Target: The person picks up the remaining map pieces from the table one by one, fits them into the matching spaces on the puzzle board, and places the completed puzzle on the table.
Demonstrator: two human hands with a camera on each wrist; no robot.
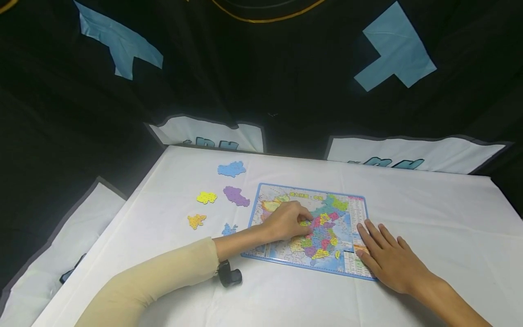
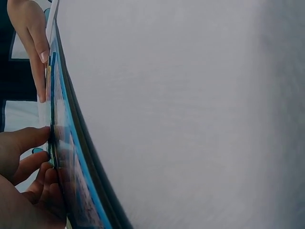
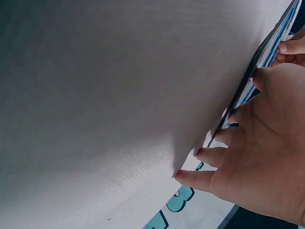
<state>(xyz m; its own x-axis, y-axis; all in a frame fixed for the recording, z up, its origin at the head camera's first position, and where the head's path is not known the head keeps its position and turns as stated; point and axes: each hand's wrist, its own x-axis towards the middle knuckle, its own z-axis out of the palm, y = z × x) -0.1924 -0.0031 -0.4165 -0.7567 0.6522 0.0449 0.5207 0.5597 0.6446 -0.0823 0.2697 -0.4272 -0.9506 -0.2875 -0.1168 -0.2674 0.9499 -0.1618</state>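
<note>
Map puzzle [image 1: 327, 234] beneath left hand [image 1: 287, 221]

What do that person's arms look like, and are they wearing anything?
The left arm wears a plain beige sleeve, with a small black gadget below its cuff. The right forearm is bare where it shows. The left grip and right grip wear no gloves.
</note>
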